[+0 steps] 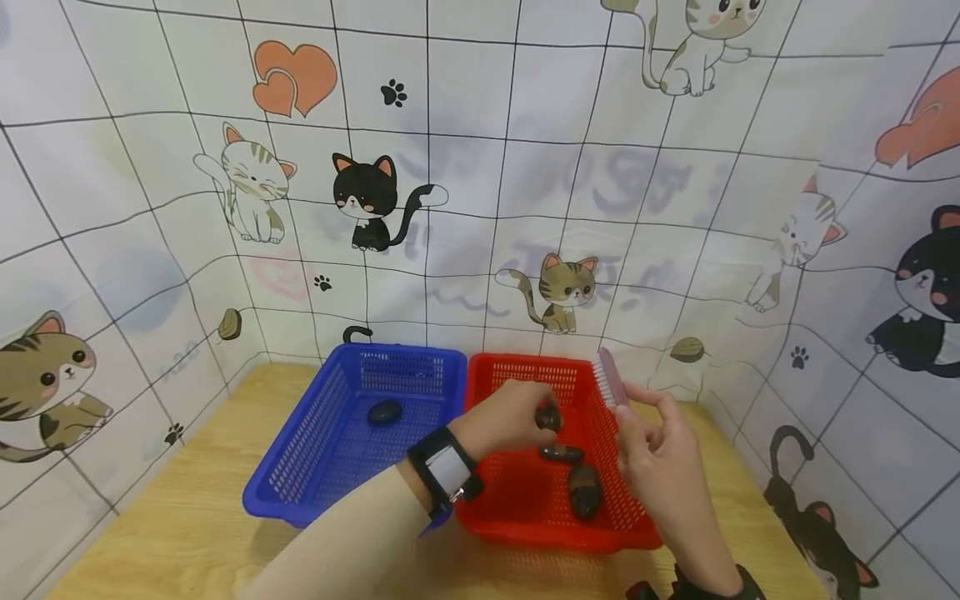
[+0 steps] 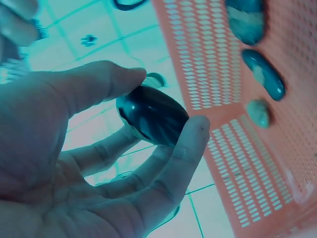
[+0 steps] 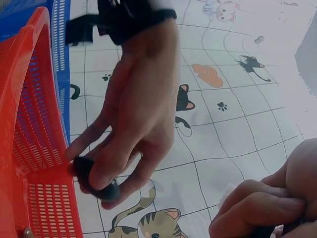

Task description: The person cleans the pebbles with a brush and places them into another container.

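Over the red basket [image 1: 517, 533], my left hand [image 1: 504, 417] pinches a dark, glossy, oval stone [image 2: 151, 116] between thumb and fingertips. Inside the basket lie a slim dark stone with a pale band [image 2: 265, 74], a larger dark stone with a brown band [image 1: 585, 492] and a small pale-marked stone [image 2: 258, 113]. To the right, my right hand [image 1: 663, 458] holds up a pink brush [image 1: 611, 379] by its end, white bristles facing left. The brush is mostly out of sight in the right wrist view, where only the curled fingers [image 3: 257, 203] show.
A blue basket [image 1: 300, 467] stands directly left of the red one, with one dark stone [image 1: 385, 412] in it. Both rest on a wooden table [image 1: 187, 517]. A tiled, cat-patterned wall covering [image 1: 465, 208] rises behind and at both sides.
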A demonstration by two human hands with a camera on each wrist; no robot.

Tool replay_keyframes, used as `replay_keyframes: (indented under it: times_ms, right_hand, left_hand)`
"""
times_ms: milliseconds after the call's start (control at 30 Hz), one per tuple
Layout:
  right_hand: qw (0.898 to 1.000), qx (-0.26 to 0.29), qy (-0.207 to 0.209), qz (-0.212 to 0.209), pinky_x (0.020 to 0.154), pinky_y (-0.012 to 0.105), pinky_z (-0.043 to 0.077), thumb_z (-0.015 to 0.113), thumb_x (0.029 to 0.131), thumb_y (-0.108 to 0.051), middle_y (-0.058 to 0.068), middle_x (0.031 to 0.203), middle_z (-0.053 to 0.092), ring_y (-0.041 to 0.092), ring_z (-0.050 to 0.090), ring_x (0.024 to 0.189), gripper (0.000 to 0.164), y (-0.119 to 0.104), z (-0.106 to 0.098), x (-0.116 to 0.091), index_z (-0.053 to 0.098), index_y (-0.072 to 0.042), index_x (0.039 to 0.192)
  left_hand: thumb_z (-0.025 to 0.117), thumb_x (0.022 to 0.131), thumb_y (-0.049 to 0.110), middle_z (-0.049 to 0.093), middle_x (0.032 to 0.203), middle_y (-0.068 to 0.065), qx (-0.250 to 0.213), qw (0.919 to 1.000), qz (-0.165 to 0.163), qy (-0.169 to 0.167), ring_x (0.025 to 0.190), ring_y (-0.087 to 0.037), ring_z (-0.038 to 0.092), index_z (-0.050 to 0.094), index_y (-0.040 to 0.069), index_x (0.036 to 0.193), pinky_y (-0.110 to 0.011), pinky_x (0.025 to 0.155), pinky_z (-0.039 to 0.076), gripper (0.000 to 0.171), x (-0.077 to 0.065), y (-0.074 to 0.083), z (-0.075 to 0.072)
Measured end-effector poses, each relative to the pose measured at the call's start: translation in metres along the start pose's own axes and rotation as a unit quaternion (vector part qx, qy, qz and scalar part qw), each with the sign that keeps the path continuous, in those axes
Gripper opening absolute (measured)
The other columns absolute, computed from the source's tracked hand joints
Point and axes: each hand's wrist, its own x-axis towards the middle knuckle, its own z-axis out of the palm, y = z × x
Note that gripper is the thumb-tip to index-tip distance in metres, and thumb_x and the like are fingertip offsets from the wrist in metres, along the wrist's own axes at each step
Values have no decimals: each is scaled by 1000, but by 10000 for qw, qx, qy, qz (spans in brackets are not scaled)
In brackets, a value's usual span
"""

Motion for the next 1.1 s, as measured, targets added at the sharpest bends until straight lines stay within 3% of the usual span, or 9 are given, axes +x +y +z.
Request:
replay_keyframes:
  times_ms: [167,333,467,700,800,967,1100]
  right_hand:
    - [9999,75,10,-79,35,30,35,59,103,-37,15,65,47,17,41,46,42,1,0,0,47,-19,140]
    - [9999,41,-69,-131,34,30,34,59,103,-37,15,65,46,17,40,46,40,3,2,0,47,-22,139]
    - [9999,-30,-109,-91,34,29,33,60,102,-38,15,63,45,18,39,45,38,5,4,0,49,-26,136]
    - [9996,-32,-272,-13,35,28,33,61,102,-38,14,63,44,17,40,46,38,6,9,-2,49,-26,136]
    - [9994,10,-355,-24,36,28,35,62,101,-38,13,63,44,17,41,47,39,6,14,-3,49,-24,135]
    - [9985,-128,-536,-22,43,28,44,64,100,-38,13,72,55,22,50,52,43,6,23,-5,47,-24,137]
    - [9976,-82,-685,-32,49,31,53,64,99,-38,13,88,66,26,57,58,46,7,28,-5,46,-24,138]
  left_hand:
    - [79,88,25,67,99,9,-554,9977,-26,380,87,-6,63,67,16,119,-21,72,54,35,-24,-2,-5]
    - [76,91,33,67,112,9,-1156,9904,-213,734,102,-14,64,64,21,129,-32,80,56,41,-45,-4,-10]
    - [71,95,38,65,119,10,-1685,9813,-68,929,107,-17,64,60,27,134,-37,86,56,42,-56,-5,-11]
    - [68,98,34,65,123,6,-2584,9594,141,1118,106,-17,66,54,39,138,-37,84,57,43,-66,-6,-8]
    - [67,99,28,65,122,5,-3281,9382,160,1086,103,-17,68,55,40,137,-35,85,57,41,-66,-10,-7]
    - [64,100,20,63,126,-6,-4665,8798,259,874,107,-28,68,56,32,138,-41,87,57,41,-67,-18,-8]
    - [63,101,14,59,133,-15,-5262,8466,441,671,114,-35,64,54,24,142,-46,90,55,43,-67,-22,-10]
